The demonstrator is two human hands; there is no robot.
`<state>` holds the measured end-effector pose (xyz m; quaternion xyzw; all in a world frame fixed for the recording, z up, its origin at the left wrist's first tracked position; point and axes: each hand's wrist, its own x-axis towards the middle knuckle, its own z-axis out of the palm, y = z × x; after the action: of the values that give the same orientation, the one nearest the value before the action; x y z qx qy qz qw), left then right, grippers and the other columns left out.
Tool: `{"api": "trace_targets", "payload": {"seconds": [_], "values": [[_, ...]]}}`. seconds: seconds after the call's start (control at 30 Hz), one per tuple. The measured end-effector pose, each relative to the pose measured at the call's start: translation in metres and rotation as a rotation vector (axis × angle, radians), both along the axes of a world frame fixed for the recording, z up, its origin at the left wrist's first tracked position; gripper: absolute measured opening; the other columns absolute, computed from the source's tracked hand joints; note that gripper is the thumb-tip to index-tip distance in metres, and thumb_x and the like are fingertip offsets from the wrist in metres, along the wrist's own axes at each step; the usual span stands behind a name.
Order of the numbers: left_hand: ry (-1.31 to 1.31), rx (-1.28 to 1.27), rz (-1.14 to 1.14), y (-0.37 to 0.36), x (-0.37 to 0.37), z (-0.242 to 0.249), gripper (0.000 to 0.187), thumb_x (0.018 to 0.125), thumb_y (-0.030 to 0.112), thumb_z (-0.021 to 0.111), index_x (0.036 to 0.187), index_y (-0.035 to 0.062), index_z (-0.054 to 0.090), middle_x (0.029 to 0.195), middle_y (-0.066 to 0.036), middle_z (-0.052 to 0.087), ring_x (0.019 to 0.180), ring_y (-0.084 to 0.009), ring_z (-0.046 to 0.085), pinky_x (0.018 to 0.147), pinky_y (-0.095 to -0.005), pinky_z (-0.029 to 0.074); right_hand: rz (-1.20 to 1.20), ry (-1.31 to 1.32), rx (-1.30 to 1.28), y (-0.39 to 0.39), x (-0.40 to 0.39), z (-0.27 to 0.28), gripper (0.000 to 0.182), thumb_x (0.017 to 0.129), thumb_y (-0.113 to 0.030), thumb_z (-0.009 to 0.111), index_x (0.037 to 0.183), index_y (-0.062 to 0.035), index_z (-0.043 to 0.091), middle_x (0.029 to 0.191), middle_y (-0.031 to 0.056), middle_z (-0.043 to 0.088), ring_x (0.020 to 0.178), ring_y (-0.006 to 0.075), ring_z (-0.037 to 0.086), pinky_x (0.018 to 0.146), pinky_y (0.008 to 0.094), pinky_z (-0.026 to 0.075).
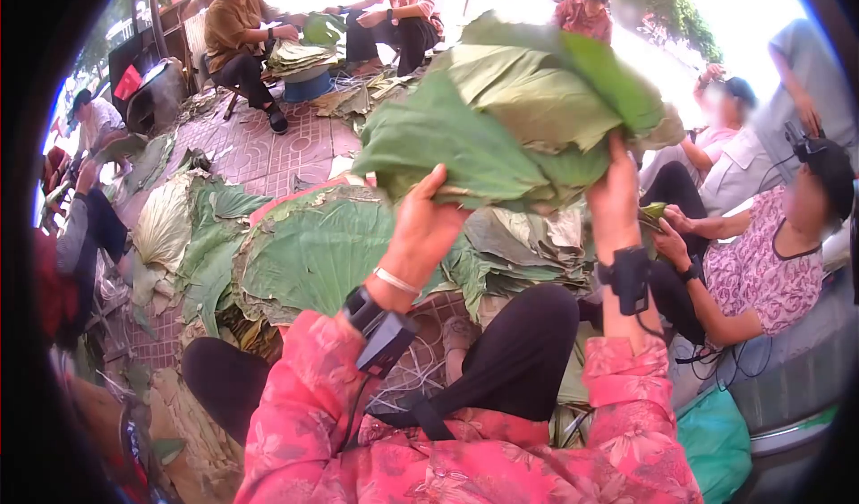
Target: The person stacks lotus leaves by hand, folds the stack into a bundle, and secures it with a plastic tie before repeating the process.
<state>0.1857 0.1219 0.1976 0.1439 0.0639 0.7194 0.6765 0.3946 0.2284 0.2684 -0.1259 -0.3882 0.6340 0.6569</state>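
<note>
Both my hands hold up a thick bundle of large folded green leaves (pixel 528 101) in front of me. My left hand (pixel 422 236) grips its lower left edge, with the thumb showing in front. My right hand (pixel 616 195) is closed on the lower right side, and its fingertips are partly hidden by the leaves. Below the bundle, a broad green leaf (pixel 313 254) lies on top of a pile between my knees and the paving. More stacked leaves (pixel 528 254), greyish and dry, lie under my raised hands.
Several people sit around, including one at the right (pixel 761 254) holding a small leaf piece and one at the back left (pixel 242 39). A blue tub (pixel 307 86) stands at the back. Loose white strips (pixel 420 361) lie near my feet, and a green bag (pixel 713 441) is at lower right.
</note>
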Motion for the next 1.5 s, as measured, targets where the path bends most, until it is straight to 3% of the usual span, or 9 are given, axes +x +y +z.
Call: {"api": "trace_targets", "payload": {"seconds": [0.23,0.3,0.37,0.53,0.63,0.77,0.93,1.27,1.5], "values": [[-0.170,0.075,-0.265,0.117,0.105,0.008,0.034,0.093,0.022,0.046,0.119,0.0005,0.044,0.122,-0.015,0.050,0.112,-0.0326,0.047,0.094,-0.0533,0.038,-0.051,-0.166,0.052,0.083,0.124,0.003,0.038,0.090,-0.024,0.053,0.117,0.0032,0.049,0.115,0.0117,0.056,0.106,0.0216,0.055,0.094,0.0359,0.043],[-0.241,0.045,-0.317,0.130,0.125,-0.024,0.036,0.093,0.023,0.045,0.121,0.0010,0.042,0.123,-0.016,0.049,0.113,-0.0340,0.047,0.094,-0.0563,0.037,0.355,-0.608,-0.238,0.122,0.192,-0.026,0.038,0.091,-0.028,0.051,0.116,0.0003,0.050,0.113,0.0093,0.056,0.104,0.0222,0.055,0.093,0.0369,0.042],[-0.103,-0.221,-0.340,0.140,0.134,-0.092,0.037,0.093,0.025,0.045,0.122,0.0021,0.041,0.123,-0.015,0.048,0.113,-0.0349,0.046,0.092,-0.0588,0.036,-0.283,-0.223,-0.300,0.089,0.139,-0.093,0.030,0.089,-0.020,0.054,0.110,0.0009,0.054,0.110,0.0115,0.059,0.097,0.0242,0.058,0.089,0.0395,0.045],[0.067,-0.766,-0.091,0.116,0.122,-0.213,0.032,0.091,0.024,0.049,0.115,0.0028,0.044,0.115,-0.015,0.051,0.105,-0.0330,0.049,0.088,-0.0541,0.040,-0.469,-0.536,-0.858,0.108,0.185,-0.344,0.042,0.078,-0.008,0.066,0.115,0.0042,0.050,0.106,0.0143,0.058,0.091,0.0275,0.057,0.078,0.0411,0.048],[0.186,-0.806,-0.047,0.108,0.121,-0.206,0.030,0.090,0.024,0.051,0.113,0.0056,0.046,0.111,-0.014,0.053,0.098,-0.0312,0.052,0.082,-0.0504,0.043,-0.364,-0.398,-0.901,0.082,0.165,-0.284,0.031,0.079,-0.010,0.064,0.106,-0.0006,0.053,0.097,0.0096,0.059,0.081,0.0264,0.060,0.069,0.0414,0.050],[0.100,-0.850,-0.086,0.111,0.120,-0.212,0.030,0.090,0.027,0.052,0.112,0.0065,0.045,0.111,-0.013,0.053,0.100,-0.0301,0.051,0.083,-0.0495,0.042,-0.484,-0.718,-0.827,0.066,0.184,-0.251,0.029,0.082,-0.017,0.060,0.107,-0.0028,0.052,0.093,0.0077,0.058,0.074,0.0230,0.058,0.063,0.0390,0.049],[0.057,-0.813,-0.083,0.107,0.119,-0.211,0.033,0.091,0.028,0.050,0.115,0.0070,0.044,0.114,-0.013,0.051,0.105,-0.0301,0.050,0.086,-0.0497,0.041,-0.976,-1.668,0.440,0.029,0.123,-0.186,0.047,0.083,-0.022,0.056,0.121,0.0022,0.045,0.114,0.0162,0.053,0.104,0.0301,0.050,0.091,0.0385,0.038],[0.267,-0.588,-0.250,0.055,0.094,-0.197,0.033,0.092,0.025,0.046,0.116,0.0028,0.041,0.122,-0.018,0.048,0.111,-0.0304,0.048,0.089,-0.0460,0.042,-0.292,-2.105,0.270,0.024,0.084,-0.240,0.054,0.086,-0.046,0.045,0.131,-0.0141,0.043,0.132,0.0123,0.045,0.121,0.0308,0.039,0.098,0.0519,0.023],[0.391,-0.567,-0.364,-0.030,0.029,-0.170,0.037,0.091,0.021,0.048,0.121,0.0000,0.041,0.116,-0.020,0.054,0.104,-0.0299,0.057,0.083,-0.0382,0.048,-0.184,-1.870,0.416,0.010,0.104,-0.224,0.046,0.084,-0.034,0.053,0.118,-0.0032,0.053,0.119,0.0155,0.054,0.110,0.0333,0.049,0.093,0.0413,0.035]]}}
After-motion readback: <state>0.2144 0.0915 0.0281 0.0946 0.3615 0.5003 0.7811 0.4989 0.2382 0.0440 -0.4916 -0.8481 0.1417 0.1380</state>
